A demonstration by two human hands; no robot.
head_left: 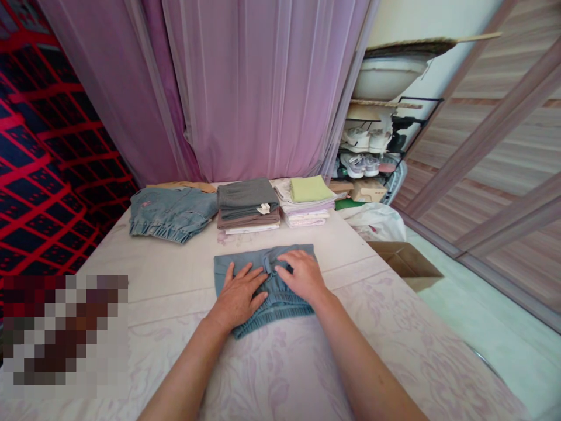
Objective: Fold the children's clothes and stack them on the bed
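Observation:
Folded blue-grey trousers (280,301) with a gathered elastic waistband lie on the bed in front of me, the waistband towards me. My left hand (239,295) rests on their left half, fingers spread flat and open. On the right half lies my right hand (302,275), its fingers bent and its thumb apart from them, touching the cloth near the middle. No cloth is visibly gripped in either hand. A small fold or tie of the fabric shows between the two hands.
Behind stand a stack of grey and brown folded clothes (248,199), pale folded clothes (309,210) topped by a green cloth (311,189), and denim clothing (173,213). A purple curtain (263,88) hangs behind. Right of the bed are a cardboard box (403,260) and a shoe rack (405,155).

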